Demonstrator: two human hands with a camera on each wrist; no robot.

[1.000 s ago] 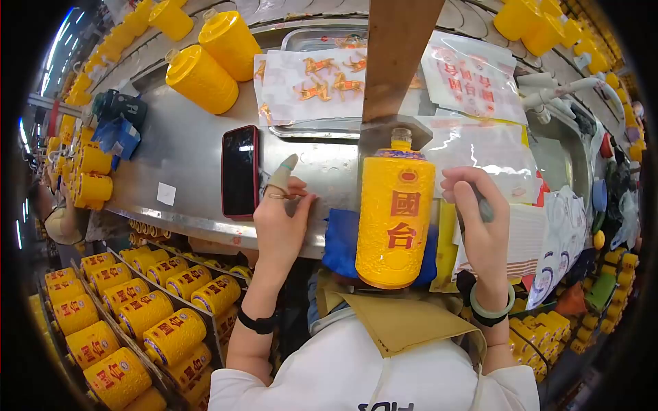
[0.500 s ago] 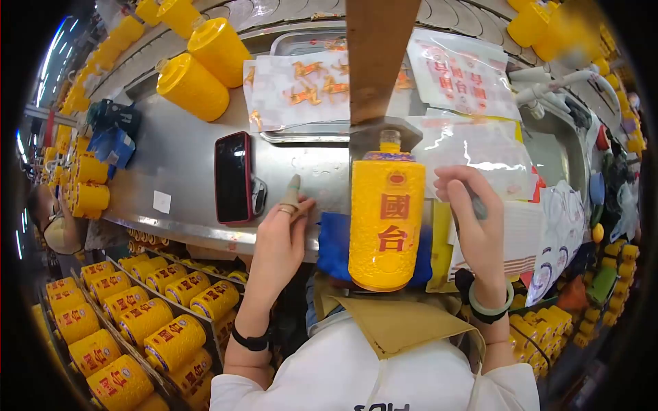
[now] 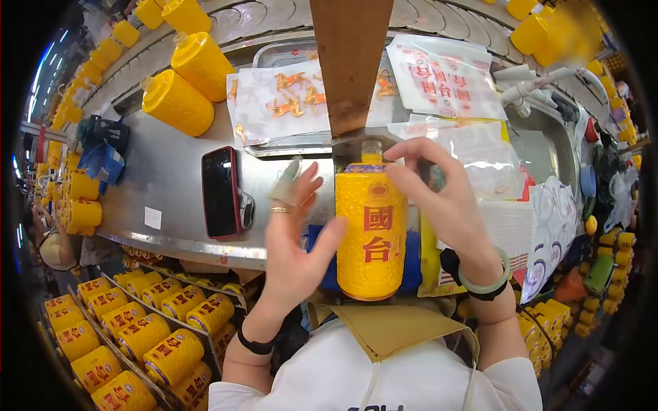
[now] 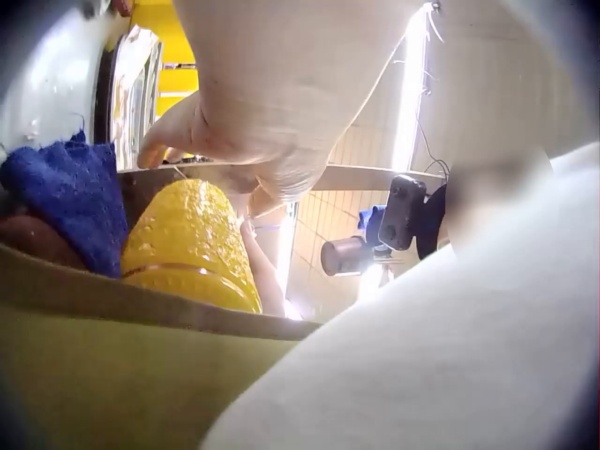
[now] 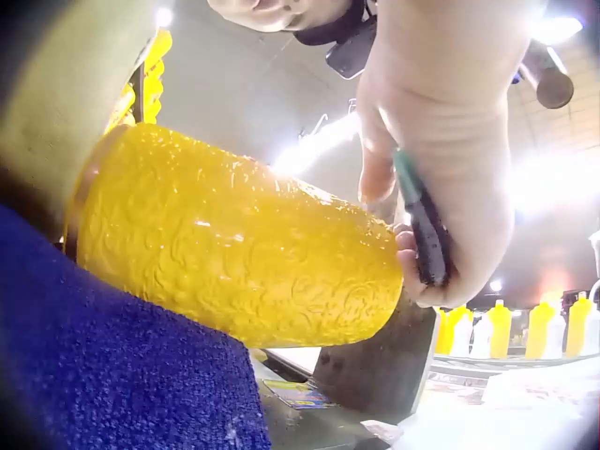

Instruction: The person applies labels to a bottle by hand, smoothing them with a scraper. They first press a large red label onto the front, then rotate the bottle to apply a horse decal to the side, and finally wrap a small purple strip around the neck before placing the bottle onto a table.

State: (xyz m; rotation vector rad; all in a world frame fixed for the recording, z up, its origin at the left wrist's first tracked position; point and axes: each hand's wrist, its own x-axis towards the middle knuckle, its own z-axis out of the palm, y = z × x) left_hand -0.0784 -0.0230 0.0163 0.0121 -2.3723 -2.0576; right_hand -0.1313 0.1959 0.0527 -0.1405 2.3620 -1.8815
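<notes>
A yellow embossed bottle (image 3: 370, 240) with red characters and a bare glass neck lies on a blue cloth (image 5: 141, 366), neck pointing away from the person. My left hand (image 3: 298, 236) is beside it, fingers raised and spread, thumb at the bottle's left side. A pale cover sits on one of its fingers. My right hand (image 3: 445, 195) bends over the bottle's shoulder, with thumb and forefinger right at the base of the neck. Tucked under its other fingers is a slim dark tool (image 5: 427, 230) with a green end; its exact kind I cannot tell.
A brown post (image 3: 349, 68) rises beyond the bottle. Gold figure stickers (image 3: 288, 103) lie on a tray to its left, sheets of red characters (image 3: 442, 82) to its right. A phone (image 3: 221, 192) and two yellow bottles (image 3: 178, 103) stand left. Crated bottles (image 3: 164, 349) sit below.
Both hands have moved in to the bottle: the right from its right side onto the shoulder, the left to its left side with fingers spreading. The head view has shifted slightly.
</notes>
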